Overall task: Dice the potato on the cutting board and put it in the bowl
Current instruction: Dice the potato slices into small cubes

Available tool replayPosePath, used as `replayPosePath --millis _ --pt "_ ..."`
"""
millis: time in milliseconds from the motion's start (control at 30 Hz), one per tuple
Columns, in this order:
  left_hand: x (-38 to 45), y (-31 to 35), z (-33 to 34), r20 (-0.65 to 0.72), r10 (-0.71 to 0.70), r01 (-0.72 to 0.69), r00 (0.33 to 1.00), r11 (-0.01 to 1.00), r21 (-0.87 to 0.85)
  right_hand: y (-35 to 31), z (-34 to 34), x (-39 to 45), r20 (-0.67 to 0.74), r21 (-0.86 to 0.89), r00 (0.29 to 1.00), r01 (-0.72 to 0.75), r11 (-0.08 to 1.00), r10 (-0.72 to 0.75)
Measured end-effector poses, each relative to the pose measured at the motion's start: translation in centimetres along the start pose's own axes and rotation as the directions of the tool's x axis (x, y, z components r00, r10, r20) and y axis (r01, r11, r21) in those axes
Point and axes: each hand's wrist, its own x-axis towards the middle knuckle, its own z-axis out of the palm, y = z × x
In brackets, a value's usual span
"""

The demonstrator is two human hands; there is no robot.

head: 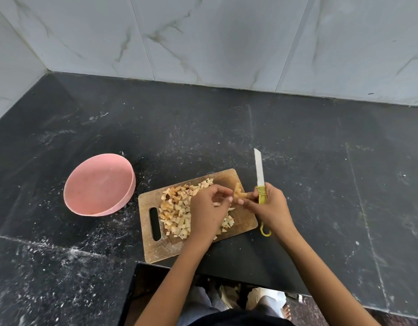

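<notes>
A wooden cutting board (pixel 229 178) lies on the black counter, covered with a heap of diced potato (pixel 176 208). My right hand (pixel 270 209) grips a knife by its yellow handle (pixel 261 194), blade (pixel 259 167) pointing away, and its fingertips also pinch a few potato strips (pixel 239 194) above the board. My left hand (pixel 209 207) hovers over the dice with curled fingers touching those strips. A pink bowl (pixel 99 184) stands left of the board and looks empty.
The black stone counter (pixel 321 161) is dusted with white specks. A marble-tiled wall (pixel 203 38) runs along the back and left. The counter's front edge has a cut-out near my body, where legs and feet show below.
</notes>
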Motion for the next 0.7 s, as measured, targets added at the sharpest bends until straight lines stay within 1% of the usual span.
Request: replayPosePath --millis 33,67,133,200,267,367,433,500,533,600,633,700 --pt "0.0 -0.1 0.2 0.007 0.094 -0.094 0.996 0.982 0.164 0.4 -0.5 0.1 -0.021 -0.074 1.0 -0.003 0.997 0.002" --pt "0.1 -0.2 0.3 0.021 0.172 -0.17 0.985 0.939 0.299 0.7 -0.9 0.2 -0.027 -0.162 1.0 0.0 0.987 -0.004" --pt "0.3 -0.5 0.4 0.063 0.271 -0.269 0.96 0.843 0.466 0.9 -1.1 0.3 0.024 -0.282 0.999 0.029 0.959 -0.023" --pt "0.4 -0.9 0.6 0.087 0.327 -0.32 0.941 0.775 0.545 0.7 -0.7 0.5 0.093 -0.357 0.994 0.092 0.93 -0.062" --pt "0.5 -1.2 0.7 0.087 0.343 -0.327 0.935 0.744 0.583 0.3 -0.2 0.7 0.127 -0.451 0.985 0.159 0.878 -0.113" --pt "0.5 -1.4 0.7 0.093 0.35 -0.332 0.932 0.722 0.607 0.4 0.1 1.0 0.09 -0.504 0.982 0.189 0.843 -0.167" --pt "0.5 -1.8 0.2 0.055 0.34 -0.301 0.939 0.734 0.609 0.5 0.1 0.8 0.045 -0.503 0.974 0.214 0.838 -0.222" --pt "0.5 -2.1 -0.9 -0.033 0.299 -0.225 0.954 0.783 0.579 0.1 0.4 0.5 0.031 -0.444 0.962 0.257 0.858 -0.272" --pt "0.6 -2.3 -1.5 -0.079 0.281 -0.191 0.956 0.806 0.56 -0.3 0.6 0.3 0.041 -0.383 0.963 0.261 0.886 -0.266" --pt "0.6 -2.4 -2.2 -0.129 0.261 -0.154 0.957 0.832 0.533 -0.8 1.1 -0.2 0.067 -0.219 0.978 0.209 0.953 -0.199" --pt "0.5 -2.3 -2.2 -0.13 0.254 -0.15 0.958 0.835 0.529 -0.9 1.3 -0.3 0.056 -0.163 0.984 0.179 0.97 -0.172" --pt "0.3 -2.0 -1.6 -0.088 0.25 -0.169 0.964 0.835 0.523 -1.0 0.9 -0.7 0.006 -0.111 0.99 0.141 0.984 -0.141"
